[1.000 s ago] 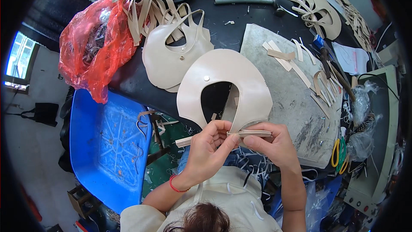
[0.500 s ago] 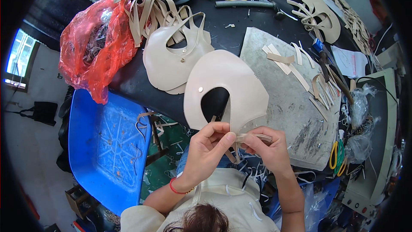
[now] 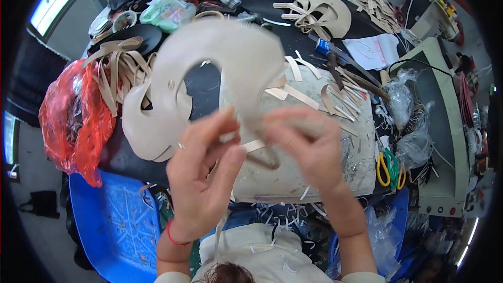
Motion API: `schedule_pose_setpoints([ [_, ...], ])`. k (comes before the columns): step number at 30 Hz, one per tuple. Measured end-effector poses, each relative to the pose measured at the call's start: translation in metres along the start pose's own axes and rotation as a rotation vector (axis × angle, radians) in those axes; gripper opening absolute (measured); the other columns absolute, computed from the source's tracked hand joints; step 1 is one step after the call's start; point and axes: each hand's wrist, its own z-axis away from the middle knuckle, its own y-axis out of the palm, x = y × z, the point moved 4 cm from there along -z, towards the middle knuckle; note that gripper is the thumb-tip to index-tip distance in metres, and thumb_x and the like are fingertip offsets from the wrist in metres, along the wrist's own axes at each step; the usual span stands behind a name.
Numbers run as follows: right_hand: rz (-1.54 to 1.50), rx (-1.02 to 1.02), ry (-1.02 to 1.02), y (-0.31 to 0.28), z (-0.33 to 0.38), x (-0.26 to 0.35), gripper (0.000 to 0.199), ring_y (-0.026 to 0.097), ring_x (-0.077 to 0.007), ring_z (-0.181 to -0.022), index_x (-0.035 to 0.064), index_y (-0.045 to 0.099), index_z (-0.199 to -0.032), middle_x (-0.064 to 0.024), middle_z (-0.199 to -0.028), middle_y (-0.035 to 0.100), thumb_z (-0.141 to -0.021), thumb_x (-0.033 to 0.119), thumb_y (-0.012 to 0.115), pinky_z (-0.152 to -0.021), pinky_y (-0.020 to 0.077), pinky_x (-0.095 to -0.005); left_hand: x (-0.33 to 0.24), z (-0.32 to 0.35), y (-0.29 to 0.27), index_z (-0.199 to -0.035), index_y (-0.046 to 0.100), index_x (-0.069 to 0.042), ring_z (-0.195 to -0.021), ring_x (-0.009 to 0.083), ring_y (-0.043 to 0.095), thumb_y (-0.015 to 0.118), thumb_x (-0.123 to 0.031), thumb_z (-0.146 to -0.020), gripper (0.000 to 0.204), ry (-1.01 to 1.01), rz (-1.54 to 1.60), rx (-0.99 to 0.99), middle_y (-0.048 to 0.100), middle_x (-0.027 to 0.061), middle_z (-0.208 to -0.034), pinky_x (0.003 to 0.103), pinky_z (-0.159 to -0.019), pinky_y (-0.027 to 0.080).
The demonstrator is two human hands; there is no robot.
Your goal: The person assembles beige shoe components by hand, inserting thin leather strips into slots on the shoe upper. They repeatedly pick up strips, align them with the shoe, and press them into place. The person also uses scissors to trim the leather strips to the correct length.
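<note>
A big cream leather piece (image 3: 209,68) with a hole in it is held up above the counter (image 3: 314,0), in front of both hands. The left hand (image 3: 201,178) is pinched on its lower edge and on a thin cream strip (image 3: 254,145). The right hand (image 3: 309,149) is pinched on the same edge; its fingertips are blurred. The piece looks light, soft and bendy, so it is best held at the edge with two hands.

Below it, a pale work slab (image 3: 293,178) is covered with cut strips (image 3: 314,86). A red plastic bag (image 3: 73,120) is seen on the left, a blue sheet (image 3: 112,225) below it, and yellow and green scissors (image 3: 389,167) on the right. Nothing is in the way between the hands.
</note>
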Motion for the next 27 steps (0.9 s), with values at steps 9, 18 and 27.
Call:
schedule_pose_setpoints([
  [9,-0.04,-0.46,-0.173,-0.228,-0.192,-0.061,0.032,0.063,-0.0109,-0.071,-0.001,0.061,-0.106,-0.0082,-0.089,0.067,-0.08,0.015,0.071,-0.06,0.0489,-0.0207,0.025,-0.009,0.05,-0.121,0.054,0.0,-0.118,0.0407,0.048,0.066,-0.003,-0.079,0.044,0.188,-0.52,0.297,0.045,0.0229,-0.13,0.047,-0.096,0.04],
  [18,0.986,-0.311,-0.076,-0.184,-0.002,-0.085,0.01,0.057,-0.027,-0.087,-0.0008,0.065,-0.087,-0.0116,-0.092,0.061,-0.081,0.007,0.064,-0.076,0.0453,-0.0366,0.08,0.04,0.041,-0.136,0.037,0.003,-0.132,0.0406,0.03,0.07,-0.023,-0.078,0.072,0.141,-0.861,0.559,0.033,0.0228,-0.142,0.049,-0.109,0.023],
  [27,1.288,-0.453,-0.23,-0.171,0.033,-0.071,0.011,0.057,-0.0327,-0.079,0.0005,0.061,-0.094,-0.0144,-0.086,0.06,-0.086,0.006,0.057,-0.073,0.0452,-0.0376,0.06,0.046,0.035,-0.116,0.056,-0.001,-0.117,0.0368,0.048,0.069,-0.009,-0.077,0.042,0.282,-0.654,0.268,0.052,0.0181,-0.123,0.043,-0.096,0.041],
])
